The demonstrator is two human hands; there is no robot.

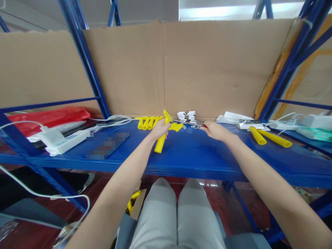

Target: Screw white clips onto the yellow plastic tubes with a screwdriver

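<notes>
My left hand (161, 129) is closed around a yellow scraper (160, 144), its tubular handle angled toward me and its wide head up near the cardboard. Over to the right, my right hand (215, 131) grips a small red-handled tool (204, 126). A thin metal part sticks out of it to the left; its exact kind is too small to tell. Between the hands lie several small flat yellow pieces (176, 127) in a row, with a stack of white pieces (186, 117) behind them. Several more yellow scrapers (146, 123) lie side by side just left of my left hand.
Two yellow handled pieces (275, 138) rest at the right of the blue shelf (197, 155), beside white packets (233, 117). A power strip (68, 141), cables and a red bag (59, 117) occupy the left. A cardboard panel (207, 69) walls off the back; blue posts frame both sides.
</notes>
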